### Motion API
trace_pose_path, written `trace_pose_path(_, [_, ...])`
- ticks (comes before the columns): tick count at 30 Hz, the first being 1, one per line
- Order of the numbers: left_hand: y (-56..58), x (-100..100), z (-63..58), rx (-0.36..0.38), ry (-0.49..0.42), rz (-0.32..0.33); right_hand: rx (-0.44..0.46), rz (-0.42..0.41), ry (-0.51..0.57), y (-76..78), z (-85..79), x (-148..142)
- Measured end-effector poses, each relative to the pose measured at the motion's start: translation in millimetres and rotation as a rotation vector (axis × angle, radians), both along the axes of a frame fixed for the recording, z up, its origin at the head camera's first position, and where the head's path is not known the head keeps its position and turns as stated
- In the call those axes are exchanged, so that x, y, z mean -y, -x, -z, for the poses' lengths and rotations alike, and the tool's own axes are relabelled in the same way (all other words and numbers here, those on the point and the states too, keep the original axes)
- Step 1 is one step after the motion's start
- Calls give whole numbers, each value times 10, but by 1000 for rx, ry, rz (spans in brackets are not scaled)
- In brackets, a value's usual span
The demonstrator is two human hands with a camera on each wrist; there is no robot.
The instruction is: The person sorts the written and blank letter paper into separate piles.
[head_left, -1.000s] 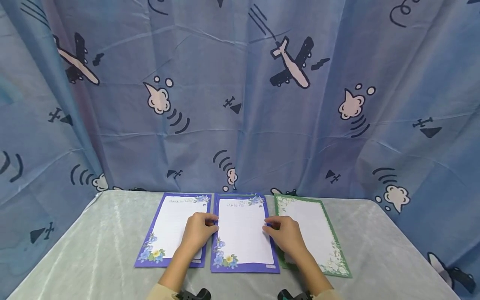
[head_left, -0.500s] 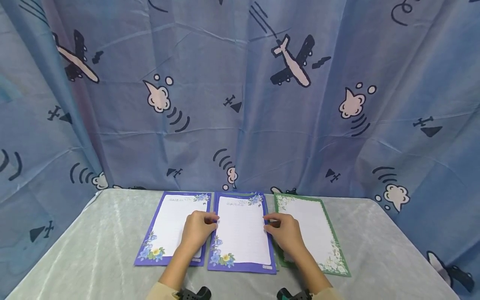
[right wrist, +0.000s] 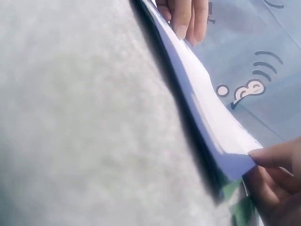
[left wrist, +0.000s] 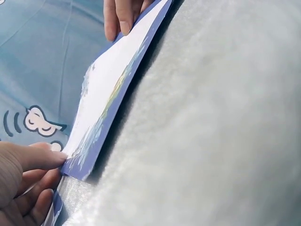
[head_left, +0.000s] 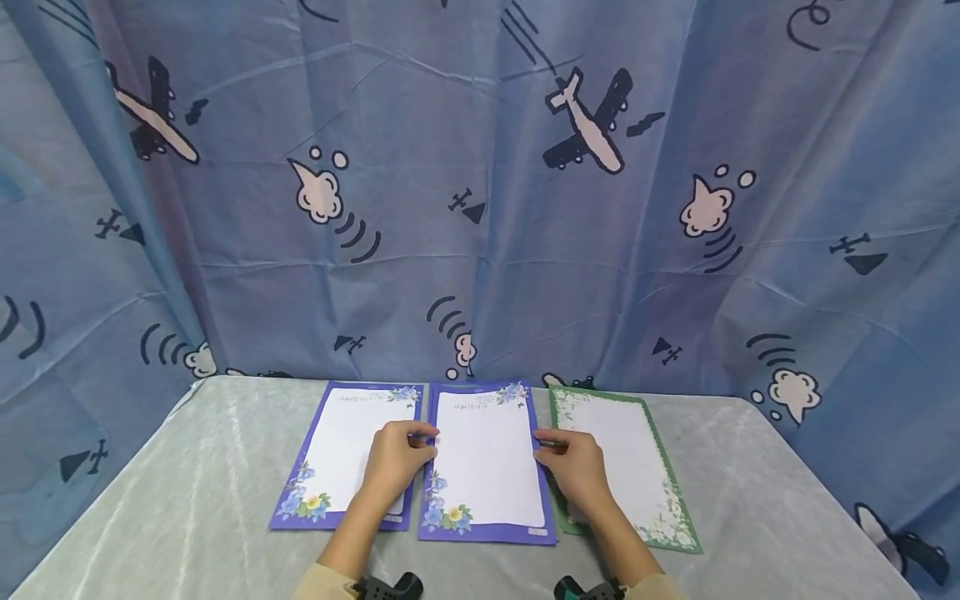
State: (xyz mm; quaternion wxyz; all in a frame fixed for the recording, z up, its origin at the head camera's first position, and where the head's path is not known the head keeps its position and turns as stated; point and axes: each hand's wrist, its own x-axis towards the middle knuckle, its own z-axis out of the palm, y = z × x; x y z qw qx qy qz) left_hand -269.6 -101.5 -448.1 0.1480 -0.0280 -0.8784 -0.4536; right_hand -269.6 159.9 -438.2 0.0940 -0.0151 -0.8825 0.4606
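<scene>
A purple-bordered sheet of letter paper [head_left: 487,467], with blue and yellow flowers and a little handwriting at its top, lies between the hands. My left hand [head_left: 396,457] pinches its left edge, thumb above and fingers below, as the left wrist view shows. On the opposite edge, my right hand [head_left: 576,468] pinches in the same way. The near edge of the sheet [left wrist: 110,108] looks raised, with a dark shadow beneath it. Green-bordered paper [right wrist: 231,189] shows under its corner in the right wrist view.
Another purple-bordered sheet [head_left: 341,450] lies at the left, partly under my left forearm. A green-bordered sheet [head_left: 626,467] lies at the right, partly behind my right hand. All rest on a pale fuzzy table cover [head_left: 187,483], before a blue airplane-print curtain [head_left: 420,208].
The middle sheet's near end swung slightly left, then partly back to the right. The green strip at its far edge is now almost covered. My right hand has moved slightly right.
</scene>
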Motion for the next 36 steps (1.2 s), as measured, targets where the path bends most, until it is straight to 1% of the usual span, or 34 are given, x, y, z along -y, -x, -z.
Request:
trace_pose_path(4, [-7,4,-2,6,-6,2,24,7,20,-5,-9,-2])
trace_pose_path(7, [-8,7,-6,14,-6,0,34,11,59,-4,-32,-8])
trace_pose_path(14, [7,17,-29,38,-5,24,73,-20,251,-3,-108,-28])
trace_pose_path(18, [20,26,-51,43,-12,28,80,-31,306,0,-151,-28])
trace_pose_path(21, [24,37,-76,55,-41,35,89,-31,324,0,-180,-29])
trace_pose_path(25, [25,64,-110,53,-76,45,105,-41,359,-13,-225,-23])
trace_pose_path(28, [24,88,-133,40,-82,47,114,-57,379,-31,-256,-14])
trace_pose_path(34, [15,124,-218,36,-93,47,121,-84,359,-82,-329,1])
trace_pose_path(36, [13,133,-262,50,-98,39,118,-91,345,-98,-363,5])
